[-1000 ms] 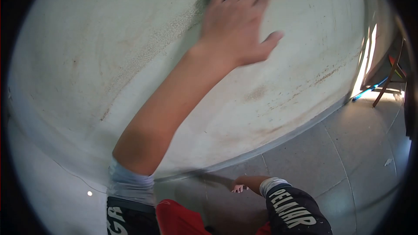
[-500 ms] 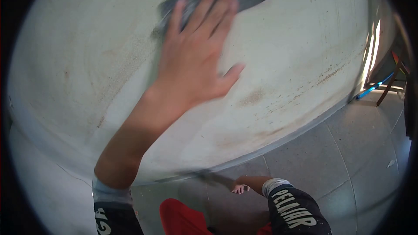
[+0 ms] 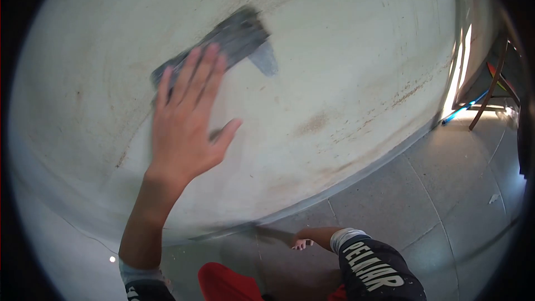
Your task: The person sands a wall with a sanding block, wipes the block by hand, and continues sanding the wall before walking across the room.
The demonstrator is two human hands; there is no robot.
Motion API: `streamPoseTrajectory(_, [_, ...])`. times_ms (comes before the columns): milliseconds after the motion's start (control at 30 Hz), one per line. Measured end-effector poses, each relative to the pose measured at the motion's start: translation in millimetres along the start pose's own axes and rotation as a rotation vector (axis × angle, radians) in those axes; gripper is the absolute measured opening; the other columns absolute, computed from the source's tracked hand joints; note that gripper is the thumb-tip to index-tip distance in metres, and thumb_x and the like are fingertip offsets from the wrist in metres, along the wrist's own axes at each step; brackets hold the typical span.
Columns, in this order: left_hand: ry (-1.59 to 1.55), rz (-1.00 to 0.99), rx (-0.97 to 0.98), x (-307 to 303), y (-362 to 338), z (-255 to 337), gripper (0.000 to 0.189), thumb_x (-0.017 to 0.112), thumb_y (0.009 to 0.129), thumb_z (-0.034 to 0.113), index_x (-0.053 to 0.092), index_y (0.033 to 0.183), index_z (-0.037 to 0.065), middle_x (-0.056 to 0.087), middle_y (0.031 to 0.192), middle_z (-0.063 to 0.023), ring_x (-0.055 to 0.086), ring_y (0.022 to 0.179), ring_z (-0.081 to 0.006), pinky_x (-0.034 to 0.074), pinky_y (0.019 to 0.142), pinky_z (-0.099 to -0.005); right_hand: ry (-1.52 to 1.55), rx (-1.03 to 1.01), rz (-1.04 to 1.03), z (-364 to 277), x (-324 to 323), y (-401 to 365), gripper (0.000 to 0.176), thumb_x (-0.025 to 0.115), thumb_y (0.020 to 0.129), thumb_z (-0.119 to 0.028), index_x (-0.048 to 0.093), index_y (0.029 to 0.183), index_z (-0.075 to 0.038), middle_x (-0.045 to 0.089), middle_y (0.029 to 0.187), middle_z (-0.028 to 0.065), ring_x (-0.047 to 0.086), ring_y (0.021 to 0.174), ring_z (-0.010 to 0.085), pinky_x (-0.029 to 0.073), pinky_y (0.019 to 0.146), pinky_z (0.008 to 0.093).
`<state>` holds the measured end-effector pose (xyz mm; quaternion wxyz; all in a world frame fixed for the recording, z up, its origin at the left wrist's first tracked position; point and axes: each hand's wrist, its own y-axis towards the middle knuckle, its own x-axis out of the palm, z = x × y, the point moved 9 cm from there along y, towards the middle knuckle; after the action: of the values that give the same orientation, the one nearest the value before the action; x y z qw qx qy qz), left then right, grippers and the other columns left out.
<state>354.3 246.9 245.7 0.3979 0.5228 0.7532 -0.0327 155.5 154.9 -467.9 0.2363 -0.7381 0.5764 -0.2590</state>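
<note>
My left hand (image 3: 186, 114) lies with its fingers spread over the lower edge of a dark grey sheet, apparently sandpaper (image 3: 234, 36), and presses it against the pale curved wall (image 3: 345, 78). A lighter grey flap hangs from the sheet's right end. The thumb stands out to the right. Low down, near the foot of the wall, my right hand (image 3: 301, 243) hangs with its fingers curled. A small dark patch shows at these fingers, and I cannot make out what it is.
Brown stains and scratches mark the wall. Grey floor tiles (image 3: 390, 195) run along its base. At the right stand a blue pole (image 3: 465, 107) and a thin brown leg (image 3: 484, 106). A small pale scrap (image 3: 494, 198) lies on the floor. My red-clad knee (image 3: 225, 281) is below.
My left hand has moved down and to the left across the wall, carrying the sandpaper with it. More of the sheet shows now. My right hand stays low, nearly in place.
</note>
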Motion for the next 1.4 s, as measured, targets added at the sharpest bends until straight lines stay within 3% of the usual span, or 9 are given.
streamPoseTrajectory(67, [0.071, -0.125, -0.054, 6, -11, -12, 0.095, 0.075, 0.082, 0.034, 0.028, 0.16, 0.009, 0.025, 0.167, -0.0105, 0.022, 0.155, -0.0301, 0.016, 0.123, -0.0547, -0.015, -0.024, -0.001, -2, -2, 4, 0.036, 0.037, 0.102, -0.046, 0.06, 0.109, -0.019, 0.055, 0.093, -0.0009, 0.056, 0.086, 0.0178, 0.046, 0.099, 0.0576])
streamPoseTrajectory(133, [0.082, -0.112, -0.044, 9, -4, -8, 0.095, 0.075, 0.082, 0.035, 0.027, 0.16, 0.01, 0.025, 0.167, -0.0106, 0.022, 0.155, -0.0303, 0.016, 0.123, -0.0551, 0.071, 0.137, 0.043, 9, -4, 5, 0.06, 0.037, 0.1, -0.059, 0.044, 0.15, -0.026, 0.054, 0.143, -0.0002, 0.049, 0.133, 0.0168, 0.041, 0.104, 0.06])
streamPoseTrajectory(233, [0.084, -0.087, -0.006, 6, 12, -1, 0.096, 0.075, 0.083, 0.038, 0.027, 0.16, 0.01, 0.025, 0.167, -0.0103, 0.021, 0.155, -0.0303, 0.015, 0.123, -0.0557, 0.11, 0.165, 0.047, 5, -4, -1, 0.063, 0.036, 0.101, -0.059, 0.04, 0.155, -0.027, 0.052, 0.148, 0.0014, 0.047, 0.137, 0.0171, 0.04, 0.107, 0.0611])
streamPoseTrajectory(500, [-0.017, 0.239, 0.174, -4, 141, 68, 0.084, 0.052, 0.096, 0.05, 0.029, 0.154, -0.006, 0.03, 0.163, -0.017, 0.023, 0.153, -0.0264, 0.016, 0.127, -0.046, 0.109, 0.22, 0.033, 14, -3, 10, 0.057, 0.037, 0.101, -0.058, 0.046, 0.148, -0.026, 0.054, 0.143, 0.0005, 0.05, 0.131, 0.0162, 0.041, 0.106, 0.0602])
streamPoseTrajectory(900, [0.077, 0.003, -0.081, 3, -55, -40, 0.085, 0.069, 0.088, 0.039, 0.031, 0.159, 0.009, 0.028, 0.166, -0.0103, 0.023, 0.154, -0.0299, 0.015, 0.123, -0.0552, 0.151, 0.157, -0.003, 30, -13, 32, 0.048, 0.041, 0.101, -0.056, 0.056, 0.135, -0.026, 0.059, 0.13, -0.0029, 0.054, 0.12, 0.0139, 0.041, 0.103, 0.0613])
streamPoseTrajectory(1067, [0.042, -0.059, -0.091, 0, -25, -31, 0.09, 0.072, 0.086, 0.039, 0.031, 0.159, 0.008, 0.027, 0.166, -0.0125, 0.022, 0.154, -0.0319, 0.015, 0.122, -0.0572, 0.204, 0.232, 0.051, 19, -15, 13, 0.051, 0.043, 0.101, -0.057, 0.056, 0.138, -0.025, 0.059, 0.133, -0.0026, 0.054, 0.122, 0.0145, 0.041, 0.105, 0.0616])
streamPoseTrajectory(1200, [0.009, 0.153, 0.103, -6, 67, 21, 0.085, 0.07, 0.087, 0.042, 0.035, 0.157, 0.007, 0.029, 0.165, -0.0127, 0.023, 0.154, -0.0312, 0.015, 0.123, -0.0572, 0.218, 0.214, 0.047, 18, -12, 9, 0.057, 0.043, 0.1, -0.06, 0.052, 0.144, -0.025, 0.057, 0.138, -0.0007, 0.052, 0.127, 0.0161, 0.039, 0.107, 0.0619])
streamPoseTrajectory(1267, [0.837, 1.307, 0.314, 11, 120, 55, 0.083, 0.049, 0.098, 0.052, 0.03, 0.154, -0.006, 0.029, 0.162, -0.0192, 0.019, 0.154, -0.027, 0.013, 0.128, -0.0444, 0.212, 0.197, 0.061, 20, -10, 8, 0.058, 0.042, 0.1, -0.06, 0.05, 0.146, -0.025, 0.057, 0.14, -0.0001, 0.051, 0.129, 0.0163, 0.039, 0.108, 0.0618])
streamPoseTrajectory(1400, [0.058, 0.472, 0.135, -20, 172, 98, 0.083, 0.05, 0.097, 0.053, 0.032, 0.153, -0.006, 0.03, 0.162, -0.0196, 0.02, 0.154, -0.0279, 0.014, 0.127, -0.0461, 0.177, 0.14, 0.091, 26, -14, 17, 0.056, 0.043, 0.1, -0.061, 0.053, 0.143, -0.026, 0.057, 0.14, -0.0012, 0.051, 0.129, 0.0157, 0.038, 0.108, 0.0615])
